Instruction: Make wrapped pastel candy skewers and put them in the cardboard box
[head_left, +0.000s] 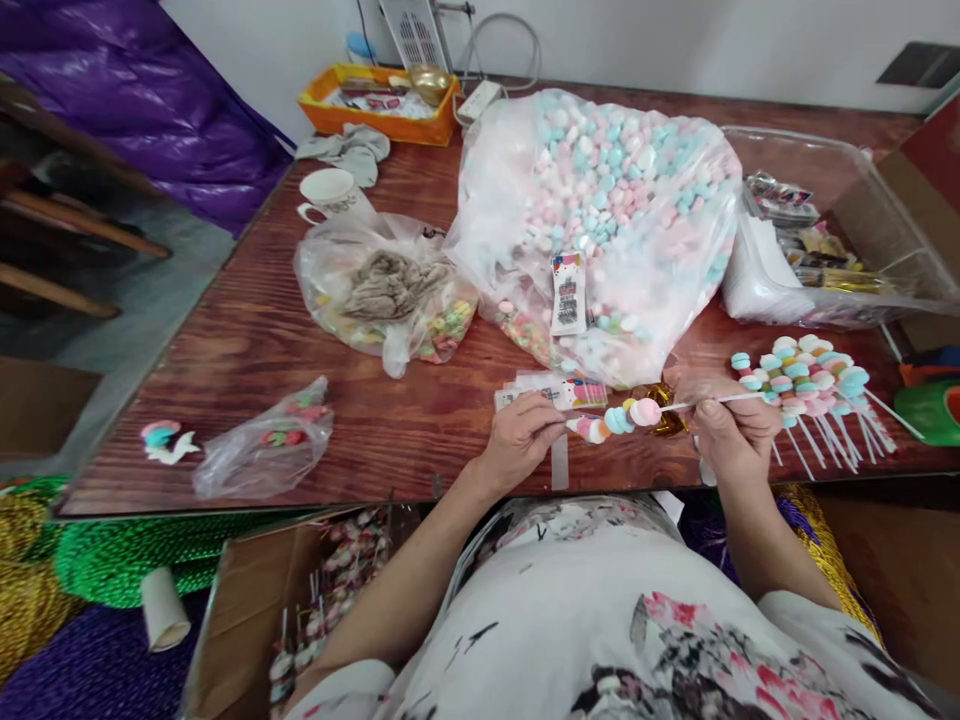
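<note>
A marshmallow skewer (619, 418) in pink, white, blue and yellow is stretched level between my hands, just above the table's front edge. The fingers of my left hand (527, 437) are pinched at its candy end; I cannot tell whether a clear wrapper covers that end. On the right, my right hand (731, 425) is closed with thumb and fingers around the white stick. Just behind the skewer lie printed labels (551, 392) and gold twist ties (664, 410). Finished-looking marshmallow skewers (806, 380) are piled to the right of my right hand.
A large bag of marshmallows (607, 180) fills the table's back middle. Left of it are a smaller candy bag (390, 300), a mug (330, 190) and an orange tray (382, 125). A clear bin (847, 145) and green tape (926, 412) stand right. Below is a cardboard box (244, 610).
</note>
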